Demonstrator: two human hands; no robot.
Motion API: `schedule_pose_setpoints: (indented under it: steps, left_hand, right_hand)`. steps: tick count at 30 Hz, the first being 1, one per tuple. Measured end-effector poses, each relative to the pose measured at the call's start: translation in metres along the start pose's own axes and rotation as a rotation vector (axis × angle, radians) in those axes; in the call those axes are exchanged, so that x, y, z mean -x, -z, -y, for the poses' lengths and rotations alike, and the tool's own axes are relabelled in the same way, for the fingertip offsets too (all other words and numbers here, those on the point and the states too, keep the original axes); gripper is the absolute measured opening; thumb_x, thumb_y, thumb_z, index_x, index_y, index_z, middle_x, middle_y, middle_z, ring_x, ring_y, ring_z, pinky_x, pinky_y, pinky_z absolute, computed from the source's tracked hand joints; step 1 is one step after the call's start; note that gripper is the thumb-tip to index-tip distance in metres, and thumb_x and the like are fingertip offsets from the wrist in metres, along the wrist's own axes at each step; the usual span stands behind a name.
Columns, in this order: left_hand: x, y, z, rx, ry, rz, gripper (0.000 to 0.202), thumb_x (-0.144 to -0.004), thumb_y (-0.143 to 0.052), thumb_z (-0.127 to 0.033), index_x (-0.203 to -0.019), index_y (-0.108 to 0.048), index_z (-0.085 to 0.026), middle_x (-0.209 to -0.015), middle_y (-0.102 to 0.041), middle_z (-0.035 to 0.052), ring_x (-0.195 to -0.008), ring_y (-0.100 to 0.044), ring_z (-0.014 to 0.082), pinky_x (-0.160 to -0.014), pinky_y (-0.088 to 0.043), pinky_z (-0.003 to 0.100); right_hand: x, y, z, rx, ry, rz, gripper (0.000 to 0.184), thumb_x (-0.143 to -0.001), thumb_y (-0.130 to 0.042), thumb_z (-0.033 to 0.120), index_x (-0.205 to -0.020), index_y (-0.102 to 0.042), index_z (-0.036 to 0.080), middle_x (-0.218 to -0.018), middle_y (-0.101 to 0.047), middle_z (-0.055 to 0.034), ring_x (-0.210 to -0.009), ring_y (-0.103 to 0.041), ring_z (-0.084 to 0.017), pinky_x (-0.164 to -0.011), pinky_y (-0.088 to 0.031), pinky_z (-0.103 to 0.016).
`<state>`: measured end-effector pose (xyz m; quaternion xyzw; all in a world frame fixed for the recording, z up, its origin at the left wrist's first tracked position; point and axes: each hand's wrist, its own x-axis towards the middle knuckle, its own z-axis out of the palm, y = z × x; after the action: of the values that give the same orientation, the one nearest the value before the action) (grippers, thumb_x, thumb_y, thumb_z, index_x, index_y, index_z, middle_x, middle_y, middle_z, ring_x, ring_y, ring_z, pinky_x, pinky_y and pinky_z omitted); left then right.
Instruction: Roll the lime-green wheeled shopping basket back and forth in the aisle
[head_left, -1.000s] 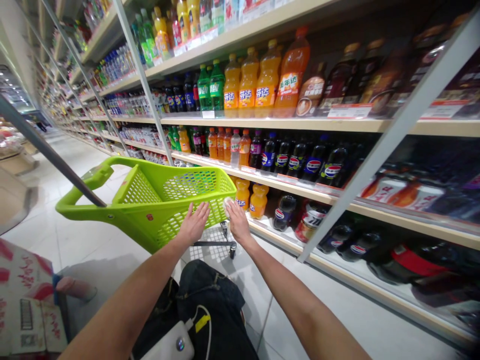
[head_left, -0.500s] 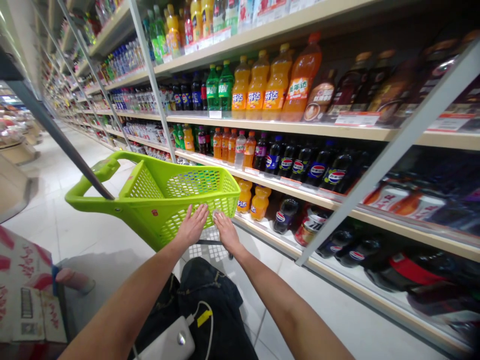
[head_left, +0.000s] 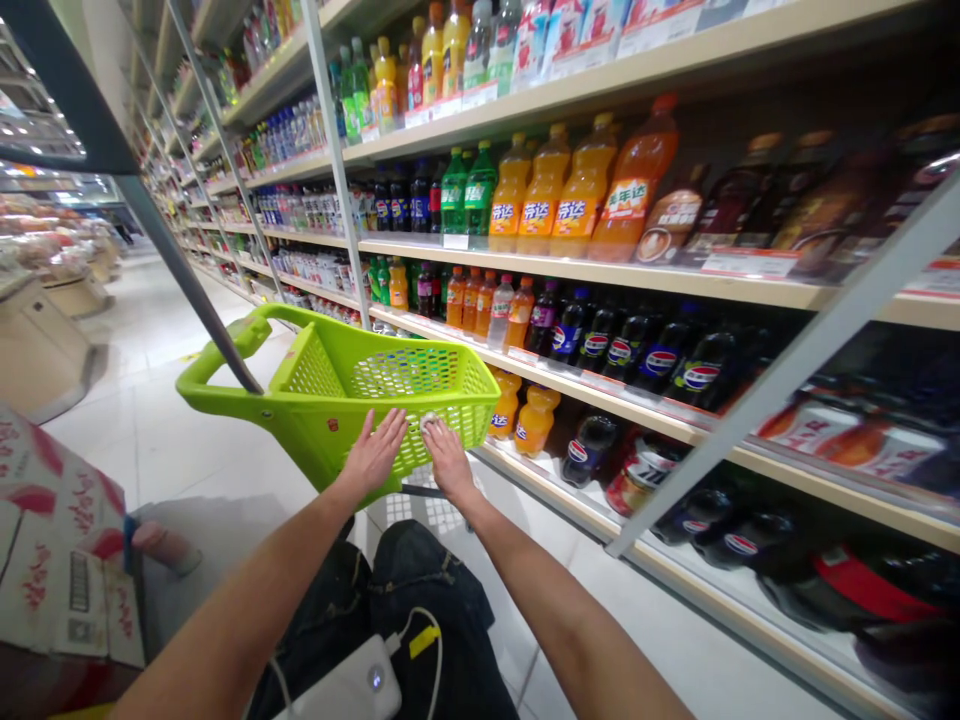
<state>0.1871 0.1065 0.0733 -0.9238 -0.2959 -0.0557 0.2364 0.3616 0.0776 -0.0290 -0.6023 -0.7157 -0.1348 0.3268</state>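
A bright green shopping cart basket (head_left: 480, 405) with perforated sides stands in front of me. My left hand (head_left: 373, 455) is at its near side wall, palm down, fingers stretched out and holding nothing. Just to the right, my right hand (head_left: 450, 458) is in front of the same wall with its fingers together. A small whitish thing (head_left: 428, 422) shows at its thumb and forefinger, too small to name. Whether either hand touches the plastic, I cannot tell. The cart's inside looks bare where it shows.
Shelves of soda bottles line the right side, with orange bottles (head_left: 541, 205) and cola bottles (head_left: 660, 360). A grey post (head_left: 780, 370) slants before them. A printed carton (head_left: 67, 540) stands at lower left. A white power bank (head_left: 349, 690) with a cable lies on my lap.
The view has tilted, so the cart and shelves appear further right and the shelves lower. My left hand has shifted slightly left, a little apart from the right hand. The whitish thing stays with my right hand.
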Motion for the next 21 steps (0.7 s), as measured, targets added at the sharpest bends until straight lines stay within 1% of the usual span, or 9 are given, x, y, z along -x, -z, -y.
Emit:
schedule_pose_setpoints:
  steps: [2,4,6,9,10,12,15,19,21]
  left_hand:
    - [0.008,-0.007,-0.001,-0.003,-0.002,0.006,0.060,-0.076,-0.033,-0.008,-0.136,-0.029,-0.014,-0.146,-0.023,0.0075,-0.136,-0.014,0.0199,-0.111,-0.007,0.051]
    - [0.014,-0.012,0.000,-0.002,-0.002,0.009,0.060,-0.076,-0.033,-0.009,-0.136,-0.030,-0.015,-0.145,-0.024,0.0072,-0.135,-0.015,0.0198,-0.111,-0.008,0.051]
    - [0.019,-0.012,0.004,-0.001,0.002,0.008,0.060,-0.076,-0.032,-0.009,-0.136,-0.030,-0.015,-0.145,-0.024,0.0072,-0.136,-0.015,0.0197,-0.111,-0.008,0.051]
    - [0.023,-0.004,0.015,-0.012,0.008,-0.020,0.062,-0.075,-0.032,-0.007,-0.136,-0.028,-0.013,-0.146,-0.021,0.0074,-0.136,-0.011,0.0195,-0.111,-0.006,0.051]
    - [0.024,-0.001,0.020,-0.019,0.010,-0.032,0.062,-0.074,-0.032,-0.007,-0.136,-0.028,-0.013,-0.147,-0.021,0.0075,-0.136,-0.009,0.0194,-0.111,-0.005,0.052]
    - [0.025,0.005,0.027,-0.033,0.016,-0.051,0.062,-0.075,-0.031,-0.007,-0.136,-0.027,-0.012,-0.147,-0.021,0.0079,-0.137,-0.008,0.0193,-0.111,-0.004,0.052]
    - [0.029,0.008,0.032,-0.046,0.035,-0.053,0.060,-0.076,-0.031,-0.007,-0.136,-0.029,-0.012,-0.146,-0.022,0.0084,-0.137,-0.008,0.0199,-0.111,-0.005,0.052]
    - [0.041,0.000,0.029,-0.035,0.043,-0.005,0.057,-0.078,-0.030,-0.008,-0.135,-0.031,-0.013,-0.145,-0.024,0.0078,-0.136,-0.014,0.0202,-0.110,-0.011,0.052]
    - [0.049,-0.005,0.029,-0.025,0.055,0.014,0.056,-0.078,-0.030,-0.008,-0.134,-0.033,-0.014,-0.145,-0.026,0.0075,-0.135,-0.017,0.0201,-0.110,-0.012,0.052]
  right_hand:
    - [0.013,-0.006,0.002,0.003,0.009,0.080,0.046,-0.079,-0.039,0.002,-0.122,-0.051,0.015,-0.133,-0.044,-0.0113,-0.132,-0.027,-0.021,-0.103,-0.029,-0.047]
    - [0.018,-0.004,0.005,-0.013,0.029,0.100,0.048,-0.078,-0.038,0.001,-0.122,-0.051,0.016,-0.134,-0.044,-0.0105,-0.131,-0.027,-0.021,-0.102,-0.030,-0.047]
    - [0.011,0.007,0.010,-0.035,0.047,0.034,0.050,-0.078,-0.036,0.001,-0.123,-0.050,0.017,-0.135,-0.043,-0.0086,-0.133,-0.024,-0.021,-0.103,-0.029,-0.046]
    - [-0.017,0.027,0.022,-0.047,0.061,-0.129,0.049,-0.080,-0.035,0.005,-0.125,-0.048,0.017,-0.137,-0.041,-0.0071,-0.135,-0.017,-0.019,-0.106,-0.025,-0.043]
    - [-0.027,0.032,0.026,-0.048,0.067,-0.164,0.048,-0.080,-0.036,0.006,-0.126,-0.048,0.016,-0.137,-0.040,-0.0073,-0.135,-0.015,-0.019,-0.107,-0.023,-0.043]
    - [-0.042,0.035,0.033,-0.051,0.079,-0.183,0.047,-0.081,-0.037,0.007,-0.126,-0.047,0.015,-0.138,-0.039,-0.0078,-0.136,-0.013,-0.019,-0.108,-0.022,-0.043]
    - [-0.045,0.023,0.040,-0.058,0.096,-0.117,0.046,-0.082,-0.036,0.005,-0.125,-0.048,0.016,-0.136,-0.041,-0.0080,-0.135,-0.016,-0.019,-0.106,-0.024,-0.045]
    - [-0.016,-0.008,0.038,-0.036,0.128,0.036,0.043,-0.082,-0.039,0.002,-0.121,-0.052,0.015,-0.133,-0.045,-0.0104,-0.133,-0.023,-0.021,-0.104,-0.028,-0.046]
    - [-0.002,-0.016,0.036,-0.025,0.158,0.098,0.042,-0.081,-0.042,0.002,-0.119,-0.053,0.014,-0.132,-0.046,-0.0118,-0.132,-0.026,-0.021,-0.103,-0.030,-0.047]
